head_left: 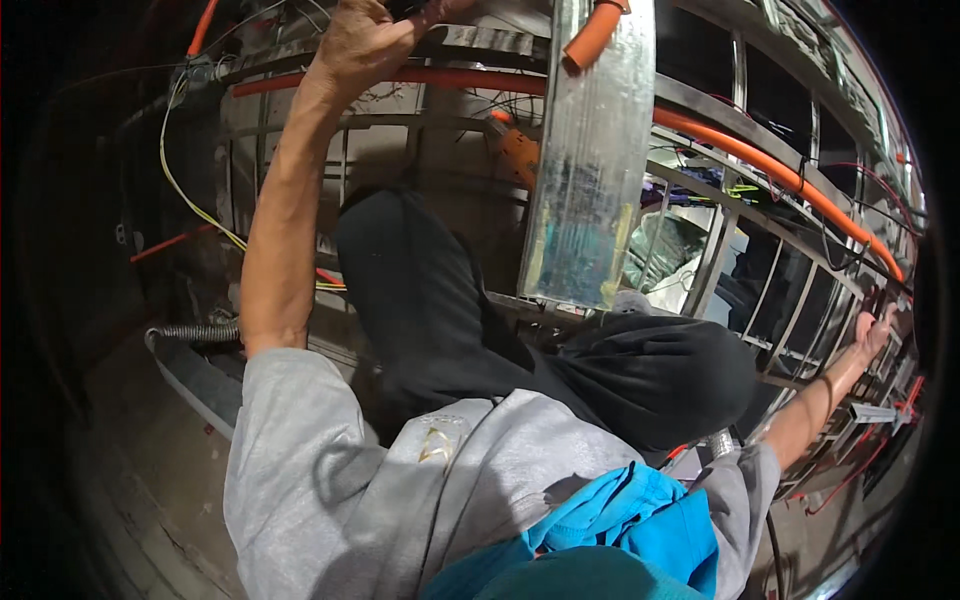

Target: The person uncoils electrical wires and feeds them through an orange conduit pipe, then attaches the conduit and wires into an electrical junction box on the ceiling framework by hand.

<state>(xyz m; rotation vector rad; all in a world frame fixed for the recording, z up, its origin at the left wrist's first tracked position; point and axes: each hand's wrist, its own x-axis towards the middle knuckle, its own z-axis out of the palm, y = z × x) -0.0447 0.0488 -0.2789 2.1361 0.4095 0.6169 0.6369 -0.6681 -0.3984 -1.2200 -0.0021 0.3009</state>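
Observation:
My left hand (362,45) is raised at the top edge, above a horizontal orange conduit (450,77). Its fingers curl around something dark, which the picture's edge cuts off. Far out to the right, my right hand (874,335) is at the side of the metal frame (795,290), with its fingers bent around a bar there. Between my arms, a wide galvanized metal channel (590,180) runs down from the top to just above my crossed legs. A short piece of orange pipe (595,35) overlaps its upper part.
Behind the channel is an orange tool (515,150). Another orange conduit (790,170) curves along the frame on the right. A yellow-green wire (175,165) hangs at the left, above a coiled metal spring (195,332). A clear plastic bag (668,248) shows between the bars.

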